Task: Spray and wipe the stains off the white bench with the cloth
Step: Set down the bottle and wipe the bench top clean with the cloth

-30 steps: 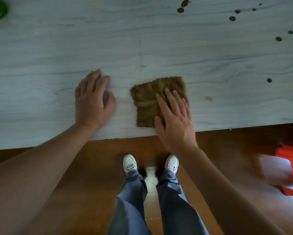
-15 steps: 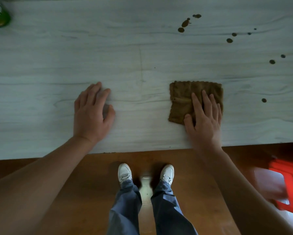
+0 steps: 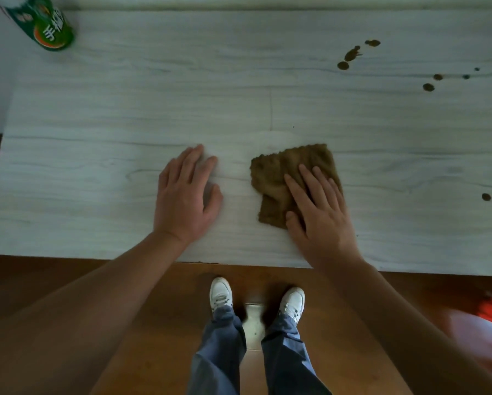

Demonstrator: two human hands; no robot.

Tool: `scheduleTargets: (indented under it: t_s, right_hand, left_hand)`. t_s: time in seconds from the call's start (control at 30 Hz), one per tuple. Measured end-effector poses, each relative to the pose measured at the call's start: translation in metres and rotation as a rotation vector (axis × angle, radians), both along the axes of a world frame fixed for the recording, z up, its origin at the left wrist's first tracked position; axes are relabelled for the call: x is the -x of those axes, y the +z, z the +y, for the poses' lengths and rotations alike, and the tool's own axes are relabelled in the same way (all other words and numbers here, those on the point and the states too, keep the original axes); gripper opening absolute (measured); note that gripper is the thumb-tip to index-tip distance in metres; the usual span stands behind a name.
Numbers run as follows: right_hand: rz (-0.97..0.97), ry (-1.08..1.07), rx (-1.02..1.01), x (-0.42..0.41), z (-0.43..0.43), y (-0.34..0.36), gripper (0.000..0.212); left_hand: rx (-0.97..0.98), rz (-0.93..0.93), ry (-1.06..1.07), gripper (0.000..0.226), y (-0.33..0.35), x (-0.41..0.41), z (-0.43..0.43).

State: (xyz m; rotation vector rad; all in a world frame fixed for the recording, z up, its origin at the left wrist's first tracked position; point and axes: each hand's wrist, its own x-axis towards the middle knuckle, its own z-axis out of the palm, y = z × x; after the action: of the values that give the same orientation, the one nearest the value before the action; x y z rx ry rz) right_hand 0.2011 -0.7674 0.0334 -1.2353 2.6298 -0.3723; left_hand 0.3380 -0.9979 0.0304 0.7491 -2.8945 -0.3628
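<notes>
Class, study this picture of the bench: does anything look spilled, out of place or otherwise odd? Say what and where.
Yes. Dark brown stains dot the far right of the white bench, beyond the brown cloth under the right hand. A green bottle appears tilted at the far left corner. The left hand rests flat.

left hand [image 3: 186, 199] flat, fingers spread; right hand [image 3: 320, 213] flat, palm down.
</notes>
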Motion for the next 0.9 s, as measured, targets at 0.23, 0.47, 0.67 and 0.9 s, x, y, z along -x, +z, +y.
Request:
scheduleTargets:
  t_s: [0.23,0.47,0.67,0.9]
  right_hand:
    - [0.003,0.015,-0.067,0.046,-0.003,0.004,0.063]
    - [0.017,-0.113,-0.049,0.11,-0.128,0.002,0.063]
    - [0.029,-0.049,-0.047,0.112,-0.19,-0.003,0.063]
    - [-0.02,0.066,-0.017,0.03,-0.076,0.001,0.063]
  left_hand:
    - [0.016,0.032,-0.005,0.052,-0.004,0.0,-0.002]
    - [0.028,0.003,-0.021,0.054,-0.008,-0.001,-0.005]
    - [0.031,0.025,-0.012,0.053,-0.009,-0.001,-0.005]
    - [0.034,0.016,0.01,0.056,-0.004,0.0,-0.002]
